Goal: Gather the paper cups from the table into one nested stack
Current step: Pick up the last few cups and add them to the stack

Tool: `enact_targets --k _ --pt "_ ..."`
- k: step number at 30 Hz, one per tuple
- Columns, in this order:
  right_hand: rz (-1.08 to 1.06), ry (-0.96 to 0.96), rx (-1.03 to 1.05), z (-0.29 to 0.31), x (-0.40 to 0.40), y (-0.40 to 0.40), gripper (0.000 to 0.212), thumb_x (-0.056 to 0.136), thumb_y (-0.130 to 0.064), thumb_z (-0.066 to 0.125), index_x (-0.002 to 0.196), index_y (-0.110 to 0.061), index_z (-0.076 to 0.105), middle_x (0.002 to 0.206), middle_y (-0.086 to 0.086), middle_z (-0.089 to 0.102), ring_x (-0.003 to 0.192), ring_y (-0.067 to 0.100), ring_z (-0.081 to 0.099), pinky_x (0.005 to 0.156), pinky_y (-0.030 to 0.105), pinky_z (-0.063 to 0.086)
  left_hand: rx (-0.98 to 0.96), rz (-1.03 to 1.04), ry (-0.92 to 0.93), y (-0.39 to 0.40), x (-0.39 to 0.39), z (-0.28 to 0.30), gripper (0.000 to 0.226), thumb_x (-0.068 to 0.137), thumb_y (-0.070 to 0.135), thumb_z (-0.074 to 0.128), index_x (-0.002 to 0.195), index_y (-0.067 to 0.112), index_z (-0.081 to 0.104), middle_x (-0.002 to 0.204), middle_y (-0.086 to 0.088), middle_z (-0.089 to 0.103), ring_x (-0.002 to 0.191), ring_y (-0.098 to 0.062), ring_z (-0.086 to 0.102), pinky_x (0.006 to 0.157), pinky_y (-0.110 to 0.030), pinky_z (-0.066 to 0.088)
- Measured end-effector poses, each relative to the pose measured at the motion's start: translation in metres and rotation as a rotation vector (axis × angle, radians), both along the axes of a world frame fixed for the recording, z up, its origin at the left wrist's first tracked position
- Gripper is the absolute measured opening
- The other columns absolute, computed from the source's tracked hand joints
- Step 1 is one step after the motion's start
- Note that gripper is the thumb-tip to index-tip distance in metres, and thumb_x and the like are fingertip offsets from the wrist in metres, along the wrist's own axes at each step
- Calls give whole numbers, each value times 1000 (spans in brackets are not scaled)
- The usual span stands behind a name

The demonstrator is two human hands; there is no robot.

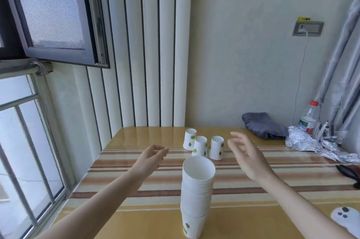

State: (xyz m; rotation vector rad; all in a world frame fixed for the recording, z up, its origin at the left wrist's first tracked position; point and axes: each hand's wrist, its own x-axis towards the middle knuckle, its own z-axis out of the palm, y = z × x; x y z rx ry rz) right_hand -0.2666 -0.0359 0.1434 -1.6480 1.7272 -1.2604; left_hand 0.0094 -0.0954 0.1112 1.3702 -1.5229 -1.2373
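Three single paper cups stand upside down near the far middle of the table (136, 196), which wears a striped cloth under a glossy cover: the left cup (189, 139) sits farthest back, the middle cup (200, 146) just in front of it and overlapping it in the head view, and the right cup (216, 147) close beside the middle one. All three are white with small green leaf prints. Nearer the camera, a tall nested stack of cups (195, 196) stands upright with its mouth open to the top, alone on the cloth and well apart from the three loose cups. Both bare arms reach forward on either side of the stack without touching it. The left hand (153, 156) hovers above the table to the left of the stack, fingers loosely curled and holding nothing. The right hand (246, 153) hangs in the air to the right of the loose cups, open with fingers spread and empty, slightly blurred. At the far right of the table lie a folded grey cloth (263, 124), a crumpled sheet of foil (311, 144) and a plastic bottle (309, 118) with a red cap. An open window (52, 12) fills the left side.
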Motion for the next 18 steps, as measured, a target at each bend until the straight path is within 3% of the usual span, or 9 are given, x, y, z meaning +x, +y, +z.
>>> enact_targets --k 4,7,11,15,18 --pt "27 495 304 -20 -38 -73 71 82 -31 66 144 -27 33 147 2 32 131 20 42 94 29 40 -57 -34 -188 -62 -30 -9 28 96 33 55 120 18 56 121 -4 62 106 -18 60 88 -30 51" --pt "61 657 384 -27 -48 -122 91 72 -35 68 150 -32 21 149 1 26 133 27 39 101 37 42 -190 -98 -442 -116 -55 -15 42 93 28 61 132 18 49 131 -5 56 116 -19 56 99 -30 47" --pt "90 871 480 -36 -43 -178 100 72 -28 73 151 -40 13 154 2 16 133 31 35 98 39 44 -388 -211 -767 -178 -91 -18 62 86 15 67 140 24 40 146 -6 37 131 -25 42 107 -33 42" --pt "119 933 556 -54 -39 -205 90 72 -32 72 147 -39 23 150 1 23 132 30 37 95 38 45 -471 -351 -1067 -218 -120 -25 83 79 2 70 147 32 32 157 -6 19 142 -33 25 102 -43 49" --pt "84 915 479 -63 -43 -201 59 76 -20 67 124 -33 36 121 -1 41 100 27 49 71 35 41 -480 -406 -1233 -234 -135 -32 85 81 1 70 149 33 30 160 -6 15 144 -35 22 97 -45 53"
